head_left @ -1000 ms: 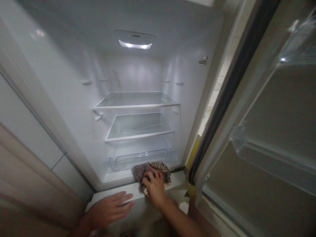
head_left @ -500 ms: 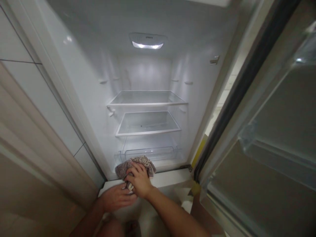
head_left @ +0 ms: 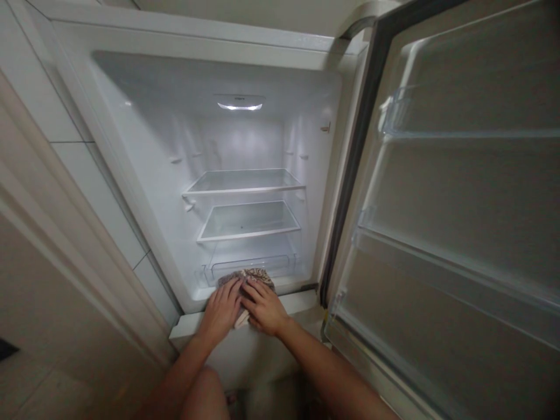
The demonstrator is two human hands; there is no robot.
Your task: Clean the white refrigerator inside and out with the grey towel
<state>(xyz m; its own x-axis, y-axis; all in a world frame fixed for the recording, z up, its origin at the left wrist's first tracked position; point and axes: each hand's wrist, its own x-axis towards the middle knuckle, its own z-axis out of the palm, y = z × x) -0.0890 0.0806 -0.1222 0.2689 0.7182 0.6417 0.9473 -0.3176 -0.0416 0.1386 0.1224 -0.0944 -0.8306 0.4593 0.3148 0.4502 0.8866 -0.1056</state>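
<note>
A patterned grey-brown cloth (head_left: 258, 274) is bunched at the front lower edge of the open refrigerator (head_left: 203, 294), just before the clear drawer (head_left: 273, 263). My left hand (head_left: 224, 306) grips the cloth from its left side, fingers bent over it. Beside it, my right hand (head_left: 265, 306) presses on the cloth from the right, its fingers also curled over the fabric. A pale corner of the cloth (head_left: 242, 319) hangs out between both hands. Their palms and thumbs partly hide the fabric.
Two glass shelves (head_left: 249, 238) sit above the drawer, and a lamp (head_left: 240, 105) glows at the ceiling. The refrigerator door (head_left: 437, 192) with clear racks stands open on the right. A tiled wall (head_left: 109, 198) runs close on the left.
My left hand has come up from below onto the cloth, now level with my right. The cloth is more covered by my hands. The view has shifted, showing the refrigerator's top edge.
</note>
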